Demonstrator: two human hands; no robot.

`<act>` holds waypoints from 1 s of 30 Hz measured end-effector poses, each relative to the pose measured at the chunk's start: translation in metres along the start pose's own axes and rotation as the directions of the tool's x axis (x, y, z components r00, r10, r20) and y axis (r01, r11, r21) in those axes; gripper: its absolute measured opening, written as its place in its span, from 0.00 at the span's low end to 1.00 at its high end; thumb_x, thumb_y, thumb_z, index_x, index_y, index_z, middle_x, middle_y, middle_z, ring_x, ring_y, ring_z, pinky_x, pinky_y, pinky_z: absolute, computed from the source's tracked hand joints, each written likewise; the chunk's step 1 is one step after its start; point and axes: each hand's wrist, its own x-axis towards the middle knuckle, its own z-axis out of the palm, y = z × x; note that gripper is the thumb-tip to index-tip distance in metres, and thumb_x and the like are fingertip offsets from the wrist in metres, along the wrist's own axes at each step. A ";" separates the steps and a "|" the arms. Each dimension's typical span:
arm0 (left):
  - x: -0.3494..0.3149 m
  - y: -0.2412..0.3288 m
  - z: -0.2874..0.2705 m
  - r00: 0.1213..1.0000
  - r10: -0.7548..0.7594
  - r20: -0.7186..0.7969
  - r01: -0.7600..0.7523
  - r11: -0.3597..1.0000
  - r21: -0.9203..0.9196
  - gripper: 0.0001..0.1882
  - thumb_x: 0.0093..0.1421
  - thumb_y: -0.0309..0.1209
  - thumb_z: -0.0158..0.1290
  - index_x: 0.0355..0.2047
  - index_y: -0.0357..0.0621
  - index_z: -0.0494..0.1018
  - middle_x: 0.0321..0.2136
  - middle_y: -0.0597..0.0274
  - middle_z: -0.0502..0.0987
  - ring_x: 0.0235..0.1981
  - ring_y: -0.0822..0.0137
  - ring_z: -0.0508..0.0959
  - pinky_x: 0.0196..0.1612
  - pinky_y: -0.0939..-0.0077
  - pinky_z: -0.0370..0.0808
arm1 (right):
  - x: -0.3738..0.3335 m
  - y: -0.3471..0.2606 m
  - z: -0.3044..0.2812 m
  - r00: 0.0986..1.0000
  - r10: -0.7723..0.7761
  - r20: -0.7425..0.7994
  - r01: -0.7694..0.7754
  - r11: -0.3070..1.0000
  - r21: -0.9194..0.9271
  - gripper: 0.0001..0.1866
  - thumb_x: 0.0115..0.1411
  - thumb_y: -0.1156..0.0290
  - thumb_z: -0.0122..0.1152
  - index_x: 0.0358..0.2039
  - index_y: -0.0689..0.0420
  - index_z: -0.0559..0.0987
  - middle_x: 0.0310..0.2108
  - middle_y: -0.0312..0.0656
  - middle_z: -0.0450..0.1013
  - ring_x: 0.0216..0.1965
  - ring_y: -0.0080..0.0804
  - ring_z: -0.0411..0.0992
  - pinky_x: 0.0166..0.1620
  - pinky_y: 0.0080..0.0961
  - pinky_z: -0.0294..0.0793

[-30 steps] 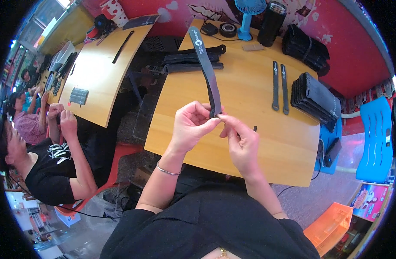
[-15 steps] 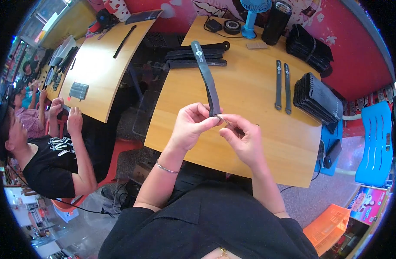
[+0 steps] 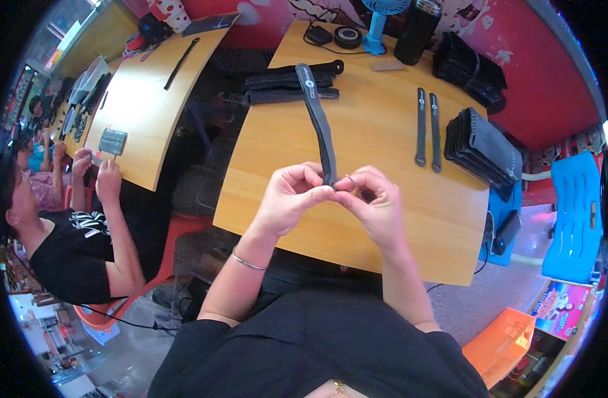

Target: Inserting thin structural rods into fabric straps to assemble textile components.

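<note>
My left hand [image 3: 292, 198] is closed on the lower end of a long grey-and-black strap [image 3: 322, 136], pinching it between thumb and fingers. The strap stands up from my fingers and leans away over the table, with a rounded end and pale printing. Right beside it, my right hand [image 3: 375, 202] is closed, with thumb and index finger at the strap's lower end. A small thin metal tool [image 3: 351, 180] sticks out between the right fingers; most of it is hidden, so its kind is unclear.
On the wooden table [image 3: 284, 219] lie a pile of black straps [image 3: 287, 86], two grey straps [image 3: 421, 129] [image 3: 435, 136], and a stack of dark folded pieces [image 3: 486, 146]. A blue fan [image 3: 375, 33] and a black bottle [image 3: 416, 33] stand at the back. Another person [image 3: 71, 245] sits at the left table.
My right thumb and fingers have drawn in against the strap's lower end, and the metal tool now points up from them. The view has shifted slightly. The left hand keeps its pinch.
</note>
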 end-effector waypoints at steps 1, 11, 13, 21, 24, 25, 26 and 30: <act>0.000 -0.001 -0.001 1.000 0.004 0.006 -0.004 0.999 0.042 0.06 0.51 0.18 0.58 0.23 0.37 0.71 0.33 0.63 0.73 0.34 0.74 0.75 0.40 0.81 0.74 | 0.001 0.004 -0.002 0.999 -0.048 0.017 0.048 0.999 0.026 0.06 0.48 0.77 0.67 0.29 0.59 0.80 0.25 0.30 0.68 0.22 0.13 0.59 0.25 0.12 0.57; -0.001 0.003 0.007 0.999 0.034 0.015 -0.035 0.992 0.119 0.09 0.51 0.20 0.59 0.22 0.39 0.69 0.27 0.68 0.72 0.30 0.79 0.73 0.35 0.86 0.71 | -0.013 0.000 0.018 0.976 -0.127 -0.177 0.130 0.992 0.003 0.04 0.54 0.80 0.59 0.26 0.61 0.72 0.27 0.33 0.64 0.23 0.16 0.60 0.26 0.13 0.59; -0.003 0.003 0.010 1.000 0.006 0.030 -0.010 0.994 0.110 0.09 0.50 0.20 0.59 0.21 0.40 0.68 0.26 0.68 0.71 0.29 0.79 0.73 0.35 0.87 0.71 | -0.012 -0.003 0.013 0.962 -0.191 -0.197 0.178 0.981 -0.079 0.04 0.54 0.80 0.59 0.26 0.62 0.72 0.27 0.33 0.64 0.24 0.16 0.60 0.26 0.13 0.60; -0.020 0.015 0.014 0.985 -0.139 0.104 0.135 0.990 0.043 0.09 0.50 0.19 0.57 0.20 0.40 0.67 0.27 0.64 0.73 0.30 0.73 0.75 0.37 0.80 0.73 | -0.012 -0.010 -0.007 0.943 -0.331 -0.032 0.323 0.935 -0.150 0.07 0.50 0.80 0.63 0.30 0.60 0.75 0.30 0.36 0.66 0.21 0.16 0.62 0.23 0.14 0.60; -0.021 0.011 0.019 0.988 -0.113 0.107 0.119 0.992 -0.050 0.08 0.52 0.21 0.58 0.23 0.41 0.68 0.27 0.65 0.75 0.29 0.78 0.74 0.33 0.85 0.70 | -0.020 -0.022 -0.007 0.958 -0.272 0.089 0.277 0.960 -0.050 0.14 0.48 0.79 0.65 0.37 0.59 0.77 0.34 0.36 0.66 0.20 0.14 0.60 0.21 0.13 0.57; -0.022 0.011 0.019 0.986 -0.115 0.124 0.121 0.992 -0.045 0.08 0.53 0.22 0.57 0.23 0.41 0.68 0.27 0.65 0.75 0.30 0.78 0.74 0.34 0.85 0.71 | -0.021 -0.013 -0.007 0.953 -0.287 0.100 0.290 0.957 -0.018 0.16 0.49 0.79 0.65 0.41 0.58 0.78 0.39 0.37 0.65 0.22 0.15 0.64 0.23 0.10 0.61; -0.023 0.011 0.019 0.983 -0.118 0.143 0.125 0.991 -0.042 0.08 0.54 0.22 0.57 0.23 0.41 0.68 0.27 0.65 0.75 0.31 0.77 0.75 0.35 0.84 0.72 | -0.021 -0.006 -0.006 0.952 -0.289 0.096 0.292 0.956 -0.018 0.16 0.49 0.79 0.65 0.41 0.58 0.78 0.39 0.37 0.65 0.22 0.15 0.64 0.23 0.10 0.61; -0.025 0.012 0.024 0.976 -0.147 0.162 0.153 0.988 -0.030 0.08 0.54 0.22 0.56 0.24 0.42 0.67 0.26 0.65 0.74 0.30 0.76 0.75 0.37 0.82 0.72 | -0.022 -0.001 -0.004 0.949 -0.308 0.062 0.274 0.908 0.316 0.07 0.53 0.80 0.60 0.34 0.61 0.79 0.39 0.40 0.68 0.31 0.24 0.72 0.31 0.12 0.72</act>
